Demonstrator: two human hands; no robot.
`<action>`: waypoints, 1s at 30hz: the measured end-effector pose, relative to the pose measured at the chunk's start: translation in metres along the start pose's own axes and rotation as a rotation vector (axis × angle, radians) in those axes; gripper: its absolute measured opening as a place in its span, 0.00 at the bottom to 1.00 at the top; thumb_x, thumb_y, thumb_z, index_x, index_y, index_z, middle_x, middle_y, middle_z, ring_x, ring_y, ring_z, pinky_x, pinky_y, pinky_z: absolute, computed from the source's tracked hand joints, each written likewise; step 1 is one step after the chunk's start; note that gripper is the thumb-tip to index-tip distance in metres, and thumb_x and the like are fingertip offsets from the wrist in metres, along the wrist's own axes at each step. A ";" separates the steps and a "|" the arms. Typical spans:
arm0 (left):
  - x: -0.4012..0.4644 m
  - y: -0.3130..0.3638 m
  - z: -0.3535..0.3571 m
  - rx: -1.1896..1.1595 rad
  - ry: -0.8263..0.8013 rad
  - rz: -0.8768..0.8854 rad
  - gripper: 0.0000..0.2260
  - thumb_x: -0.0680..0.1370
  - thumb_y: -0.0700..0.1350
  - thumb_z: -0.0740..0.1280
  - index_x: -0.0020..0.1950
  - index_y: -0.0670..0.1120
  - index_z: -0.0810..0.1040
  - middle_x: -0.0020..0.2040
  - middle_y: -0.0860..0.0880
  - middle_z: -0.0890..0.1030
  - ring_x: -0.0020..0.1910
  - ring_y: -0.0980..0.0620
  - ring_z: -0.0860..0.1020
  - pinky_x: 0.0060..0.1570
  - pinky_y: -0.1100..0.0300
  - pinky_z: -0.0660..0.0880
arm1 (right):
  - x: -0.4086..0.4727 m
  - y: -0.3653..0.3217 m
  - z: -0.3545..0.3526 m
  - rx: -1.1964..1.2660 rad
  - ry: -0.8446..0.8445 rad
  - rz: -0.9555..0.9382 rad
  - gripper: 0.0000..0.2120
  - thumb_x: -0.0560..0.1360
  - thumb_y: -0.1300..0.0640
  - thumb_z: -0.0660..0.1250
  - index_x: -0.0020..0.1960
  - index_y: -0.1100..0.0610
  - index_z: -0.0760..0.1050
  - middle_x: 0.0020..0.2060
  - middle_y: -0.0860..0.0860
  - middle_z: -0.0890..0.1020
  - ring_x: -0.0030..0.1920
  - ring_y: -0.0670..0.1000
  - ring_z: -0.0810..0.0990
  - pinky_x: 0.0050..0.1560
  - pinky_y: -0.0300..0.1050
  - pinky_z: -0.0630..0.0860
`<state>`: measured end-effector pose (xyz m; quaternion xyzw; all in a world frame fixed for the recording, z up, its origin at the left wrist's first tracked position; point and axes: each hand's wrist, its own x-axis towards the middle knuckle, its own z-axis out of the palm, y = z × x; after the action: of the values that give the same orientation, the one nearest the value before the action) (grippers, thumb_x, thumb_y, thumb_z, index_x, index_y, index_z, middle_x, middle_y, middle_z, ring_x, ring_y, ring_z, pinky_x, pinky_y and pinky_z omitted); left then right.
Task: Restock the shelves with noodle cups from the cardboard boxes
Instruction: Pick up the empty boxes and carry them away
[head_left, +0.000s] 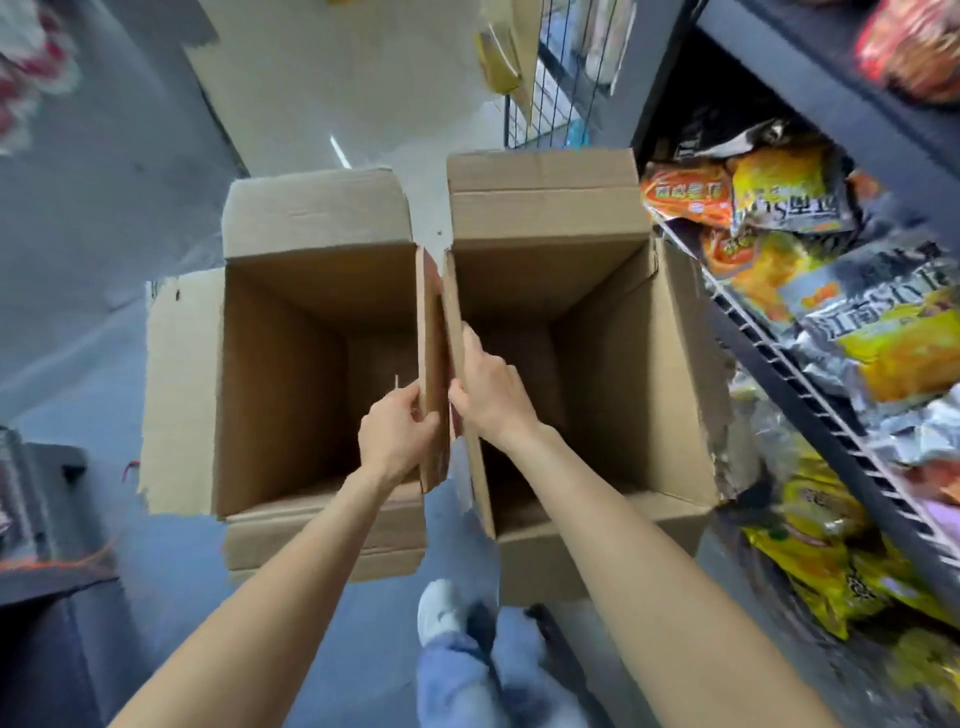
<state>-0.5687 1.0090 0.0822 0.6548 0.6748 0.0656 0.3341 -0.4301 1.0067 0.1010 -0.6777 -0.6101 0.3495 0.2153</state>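
Observation:
Two open cardboard boxes stand side by side below me. The left box (280, 374) and the right box (597, 332) both show bare brown insides, with no noodle cups visible in them. My left hand (397, 434) grips the upright right flap of the left box. My right hand (491, 387) grips the upright left flap of the right box. The two flaps stand close together between the boxes.
A dark wire shelf (810, 384) runs along the right, stacked with yellow, orange and silver food packets (789, 192). A wire rack (550, 98) stands behind the boxes. My shoe (441, 608) and jeans show below, on a grey floor. Dark objects sit at lower left.

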 end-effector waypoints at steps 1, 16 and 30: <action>0.020 -0.002 -0.001 -0.017 -0.031 0.014 0.02 0.75 0.49 0.66 0.45 0.51 0.77 0.38 0.53 0.80 0.38 0.52 0.79 0.42 0.53 0.79 | 0.021 -0.001 0.007 0.016 0.009 -0.005 0.29 0.80 0.57 0.61 0.77 0.56 0.52 0.59 0.55 0.79 0.55 0.54 0.82 0.54 0.48 0.79; 0.271 -0.016 0.024 -0.547 -0.250 -0.025 0.22 0.82 0.51 0.57 0.76 0.54 0.57 0.66 0.54 0.74 0.61 0.55 0.75 0.59 0.55 0.75 | 0.264 0.057 0.059 0.026 -0.008 0.020 0.22 0.82 0.52 0.56 0.75 0.52 0.60 0.67 0.52 0.72 0.62 0.51 0.75 0.61 0.49 0.75; 0.266 -0.022 0.016 0.143 -0.005 -0.071 0.29 0.76 0.58 0.65 0.74 0.51 0.62 0.59 0.51 0.79 0.57 0.48 0.78 0.54 0.52 0.73 | 0.156 0.139 0.025 -0.297 0.560 0.646 0.37 0.71 0.47 0.70 0.75 0.53 0.58 0.73 0.64 0.57 0.68 0.66 0.63 0.63 0.61 0.63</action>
<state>-0.5568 1.2467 -0.0388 0.6527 0.6999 0.0037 0.2900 -0.3521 1.1333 -0.0483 -0.9253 -0.3293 0.1106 0.1522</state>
